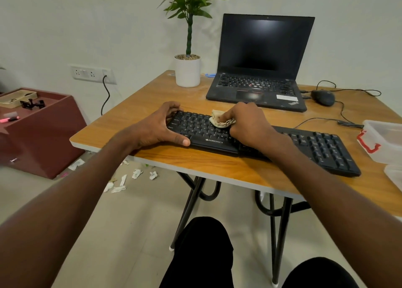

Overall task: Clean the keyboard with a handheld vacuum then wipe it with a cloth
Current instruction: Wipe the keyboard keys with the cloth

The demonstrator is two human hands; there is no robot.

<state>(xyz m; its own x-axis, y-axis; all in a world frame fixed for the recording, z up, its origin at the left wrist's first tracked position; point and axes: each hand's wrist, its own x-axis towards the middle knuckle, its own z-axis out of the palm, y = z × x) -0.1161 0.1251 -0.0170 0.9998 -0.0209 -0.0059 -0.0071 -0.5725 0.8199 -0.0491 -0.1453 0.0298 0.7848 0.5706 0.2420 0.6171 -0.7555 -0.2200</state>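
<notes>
I'm looking down on the wood-grain folding table [152, 104], and the long black plastic keyboard [322, 148] lies across it, running from under my left hand out past my right wrist toward the right. Beyond my right hand sits the open black laptop [263, 54], screen dark; beyond my left, well back, the white pot with the green leafy plant [187, 71]. Off to the far right of my right arm there's the clear plastic box with a red latch [385, 139], and a black wired mouse [323, 97] past it.

Now the hands. My left hand [156, 127] clamps the keyboard's left end: fingers curled over the far edge, thumb laid along the near edge, pinning it down. My right hand [248, 124] is curled round the small crumpled beige cloth [220, 120], fingertips pressing it onto the upper key rows just left of that hand.

No vacuum anywhere in view, so I read this as the wiping step, working the left-middle keys. The whole stretch of keys under and right of my right wrist looks like it is yet to be wiped. Next move, as I judge it: keep the left grip firm, drag the cloth row by row rightward with light pressure so no keycaps lift.
</notes>
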